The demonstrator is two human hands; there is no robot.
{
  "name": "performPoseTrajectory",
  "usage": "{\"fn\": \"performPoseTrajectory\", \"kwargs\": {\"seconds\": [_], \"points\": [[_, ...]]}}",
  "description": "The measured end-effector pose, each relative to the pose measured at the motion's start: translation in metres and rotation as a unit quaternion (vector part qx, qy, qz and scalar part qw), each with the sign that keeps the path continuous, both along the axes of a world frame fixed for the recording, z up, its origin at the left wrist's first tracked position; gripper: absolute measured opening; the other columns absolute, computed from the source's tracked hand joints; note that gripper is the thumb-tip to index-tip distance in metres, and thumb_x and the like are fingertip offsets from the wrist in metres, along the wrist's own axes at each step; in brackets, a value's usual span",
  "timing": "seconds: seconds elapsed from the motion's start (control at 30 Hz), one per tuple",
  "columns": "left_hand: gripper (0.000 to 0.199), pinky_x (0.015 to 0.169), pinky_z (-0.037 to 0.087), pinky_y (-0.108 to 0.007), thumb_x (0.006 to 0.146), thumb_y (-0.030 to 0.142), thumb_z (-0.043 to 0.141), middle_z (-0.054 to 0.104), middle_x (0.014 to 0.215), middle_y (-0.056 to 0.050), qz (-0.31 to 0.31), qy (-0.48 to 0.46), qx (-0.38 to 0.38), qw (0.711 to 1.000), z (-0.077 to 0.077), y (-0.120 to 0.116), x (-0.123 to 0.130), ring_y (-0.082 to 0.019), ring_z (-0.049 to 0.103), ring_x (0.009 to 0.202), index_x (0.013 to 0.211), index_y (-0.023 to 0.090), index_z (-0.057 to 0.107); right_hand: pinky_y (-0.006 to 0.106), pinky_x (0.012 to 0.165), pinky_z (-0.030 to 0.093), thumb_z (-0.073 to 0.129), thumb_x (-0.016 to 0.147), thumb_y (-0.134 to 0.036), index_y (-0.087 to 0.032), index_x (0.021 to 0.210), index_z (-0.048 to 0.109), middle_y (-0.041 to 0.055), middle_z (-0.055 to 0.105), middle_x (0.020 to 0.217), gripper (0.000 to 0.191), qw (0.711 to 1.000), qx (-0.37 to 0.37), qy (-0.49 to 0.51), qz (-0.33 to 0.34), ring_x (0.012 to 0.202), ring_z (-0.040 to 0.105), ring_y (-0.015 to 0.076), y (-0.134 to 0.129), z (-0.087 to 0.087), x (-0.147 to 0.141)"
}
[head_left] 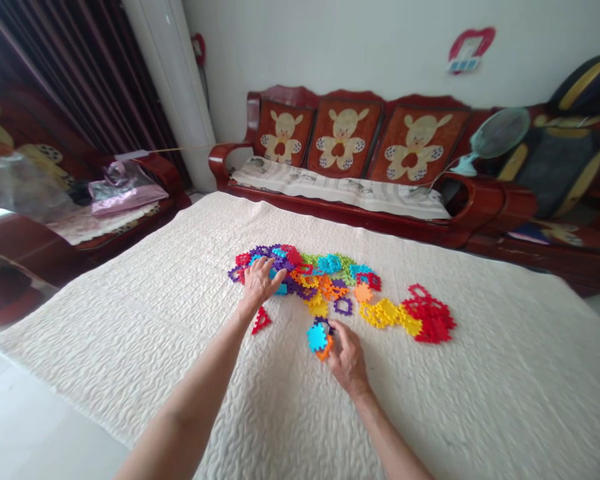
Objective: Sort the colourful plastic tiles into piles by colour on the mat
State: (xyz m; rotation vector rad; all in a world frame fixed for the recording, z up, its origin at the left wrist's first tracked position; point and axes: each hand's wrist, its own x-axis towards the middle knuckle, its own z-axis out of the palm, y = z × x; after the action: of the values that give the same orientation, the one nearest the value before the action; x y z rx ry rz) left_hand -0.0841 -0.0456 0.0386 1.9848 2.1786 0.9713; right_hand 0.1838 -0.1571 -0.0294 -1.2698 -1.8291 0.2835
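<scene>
My left hand (263, 281) reaches over the left part of a pile of toothed plastic puzzle pieces, fingers apart, touching purple and blue ones. My right hand (349, 357) is closed at the edge of a small cluster nearer me: a light-blue toothed piece (317, 338) with an orange piece (325, 351) and a dark purple piece (323, 323). Its thumb and index finger pinch the cluster's right side; whether the pieces are joined I cannot tell. A red triangular piece (261, 321) lies alone below my left hand. A purple square frame (343, 306) sits beyond my right hand.
Yellow pieces (386, 312) and a heap of red pieces (430, 317) lie to the right. Green pieces (347, 261) are at the pile's back. Everything rests on a cream quilted cover (155, 313). A wooden sofa (485, 207) with bear-patterned cushions and a fan (500, 133) stand behind.
</scene>
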Motion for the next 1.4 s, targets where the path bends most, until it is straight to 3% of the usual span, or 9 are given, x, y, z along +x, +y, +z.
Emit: {"fn": "performPoseTrajectory", "kwargs": {"seconds": [0.17,0.33,0.47,0.57,0.77,0.97,1.17,1.27,1.4], "points": [[0.056,0.108,0.041,-0.055,0.090,0.056,0.053,0.056,0.137,-0.015,0.006,0.004,-0.097,0.995,0.019,0.059,0.022,-0.035,0.048,0.130,0.137,0.025,0.056,0.045,0.093,0.057,0.046,0.086,-0.025,-0.025,0.121,0.063,0.0092,0.073,0.113,0.039,1.000,0.002,0.002,-0.001,0.106,0.068,0.0275,0.001,-0.002,0.001],[0.060,0.099,0.047,-0.053,0.085,0.062,0.057,0.056,0.131,-0.019,-0.009,-0.014,-0.132,0.991,0.011,0.082,0.055,-0.036,0.054,0.118,0.129,0.022,0.063,0.045,0.093,0.057,0.047,0.084,-0.024,-0.024,0.118,0.065,0.0094,0.073,0.113,0.039,1.000,-0.001,0.009,0.006,0.106,0.068,0.0276,0.001,-0.002,0.003],[0.059,0.096,0.049,-0.039,0.084,0.058,0.062,0.061,0.118,-0.013,-0.097,-0.003,-0.127,0.987,-0.001,0.066,0.079,-0.026,0.060,0.107,0.132,0.023,0.060,0.045,0.093,0.057,0.048,0.083,-0.023,-0.024,0.116,0.065,0.0098,0.073,0.113,0.038,1.000,0.000,0.013,0.011,0.105,0.068,0.0274,0.001,-0.002,0.003],[0.058,0.092,0.051,-0.037,0.084,0.054,0.064,0.060,0.118,-0.012,-0.138,0.003,-0.118,0.983,-0.009,0.045,0.086,-0.024,0.063,0.100,0.133,0.024,0.058,0.045,0.093,0.057,0.047,0.084,-0.023,-0.022,0.115,0.065,0.0101,0.073,0.111,0.036,1.000,0.007,0.015,0.014,0.105,0.068,0.0266,0.002,-0.002,0.002],[0.048,0.095,0.053,-0.036,0.083,0.045,0.066,0.058,0.124,-0.010,-0.198,-0.002,-0.081,0.977,-0.019,0.000,0.080,-0.023,0.063,0.104,0.127,0.024,0.061,0.044,0.090,0.058,0.048,0.084,-0.023,-0.022,0.109,0.066,0.0097,0.073,0.105,0.030,1.000,0.003,0.010,0.012,0.101,0.068,0.0260,0.005,-0.004,0.002],[0.039,0.093,0.056,-0.035,0.087,0.037,0.061,0.064,0.118,-0.009,-0.268,-0.059,0.013,0.962,-0.028,-0.034,0.073,-0.020,0.065,0.103,0.123,0.022,0.063,0.047,0.091,0.056,0.051,0.089,-0.030,-0.020,0.121,0.062,0.0128,0.072,0.114,0.035,1.000,-0.005,0.009,0.002,0.105,0.068,0.0284,0.004,-0.002,-0.001],[0.029,0.093,0.057,-0.034,0.087,0.031,0.061,0.068,0.117,-0.009,-0.171,-0.102,0.098,0.975,-0.029,-0.037,0.062,-0.020,0.067,0.105,0.113,0.023,0.068,0.059,0.097,0.048,0.052,0.084,-0.029,-0.015,0.133,0.055,0.0196,0.068,0.121,0.050,0.992,-0.080,0.039,-0.085,0.110,0.064,0.0366,0.029,0.011,-0.048],[0.026,0.091,0.057,-0.034,0.089,0.028,0.055,0.070,0.114,-0.010,-0.131,-0.115,0.112,0.978,-0.023,-0.033,0.052,-0.020,0.067,0.102,0.109,0.021,0.069,0.055,0.100,0.049,0.052,0.077,-0.025,-0.014,0.137,0.051,0.0191,0.065,0.127,0.060,0.987,-0.114,0.099,-0.046,0.118,0.061,0.0351,0.047,0.030,-0.076],[0.026,0.093,0.055,-0.037,0.089,0.032,0.051,0.070,0.112,-0.010,-0.075,-0.120,0.125,0.982,-0.023,-0.033,0.030,-0.022,0.067,0.102,0.103,0.021,0.071,0.050,0.103,0.049,0.053,0.082,-0.032,-0.023,0.135,0.054,0.0103,0.065,0.130,0.054,0.991,-0.065,0.118,-0.002,0.119,0.062,0.0302,0.069,0.066,-0.053]]}}
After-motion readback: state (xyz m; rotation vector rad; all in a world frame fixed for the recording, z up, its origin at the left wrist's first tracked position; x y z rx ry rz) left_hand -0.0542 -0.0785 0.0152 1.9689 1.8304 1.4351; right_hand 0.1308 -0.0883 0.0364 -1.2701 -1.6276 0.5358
